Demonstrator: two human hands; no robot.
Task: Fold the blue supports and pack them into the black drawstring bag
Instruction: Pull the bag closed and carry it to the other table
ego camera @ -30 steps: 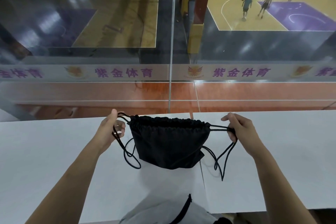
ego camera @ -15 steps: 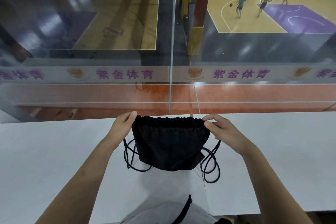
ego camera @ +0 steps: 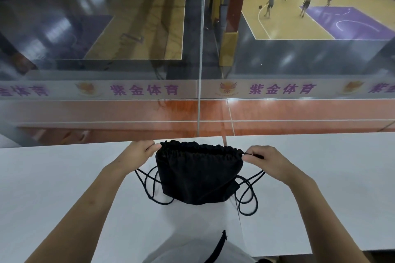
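Note:
The black drawstring bag (ego camera: 198, 175) rests on the white table (ego camera: 64, 188) straight in front of me, its gathered mouth at the far side. My left hand (ego camera: 136, 157) pinches the mouth's left corner. My right hand (ego camera: 267, 163) pinches the cord at the mouth's right corner. Loose black cord loops (ego camera: 246, 196) lie on the table at both sides of the bag. No blue supports are in sight; I cannot tell what is inside the bag.
A glass wall (ego camera: 201, 49) rises just behind the table's far edge, with a basketball court and players below. The table's near edge runs across the bottom, where my white top with a black strap (ego camera: 218, 247) shows.
Both hands moved in from the stretched cords to the corners of the bag's mouth, and the cords went slack into loops. The right hand now pinches the cord at the right corner.

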